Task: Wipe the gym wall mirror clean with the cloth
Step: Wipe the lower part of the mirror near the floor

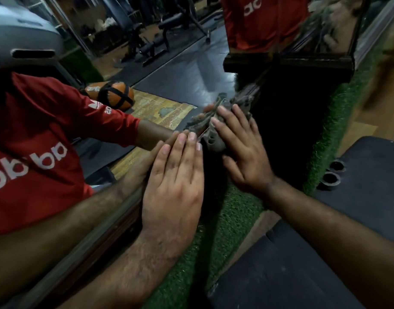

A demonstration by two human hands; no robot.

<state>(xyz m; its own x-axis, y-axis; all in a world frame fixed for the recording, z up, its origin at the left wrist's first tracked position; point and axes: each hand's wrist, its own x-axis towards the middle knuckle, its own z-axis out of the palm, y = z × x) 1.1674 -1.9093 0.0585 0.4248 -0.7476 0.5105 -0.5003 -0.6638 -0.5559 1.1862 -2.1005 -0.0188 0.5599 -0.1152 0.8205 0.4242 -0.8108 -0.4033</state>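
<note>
While green turf [231,219] edges the mirror [180,76], flat hands: left [173,181] bare, right [243,150] pressing cloth [214,139].

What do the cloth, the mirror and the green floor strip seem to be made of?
Cloth: grey-brown woven fabric, frayed and crumpled, probably cotton rag. Mirror: glossy glass, judging by its sharp reflections. Green floor strip: matte, bristly tufts, apparently synthetic turf.

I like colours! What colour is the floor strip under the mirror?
Green, like fuzzy fake grass, seen in the head view.
</note>
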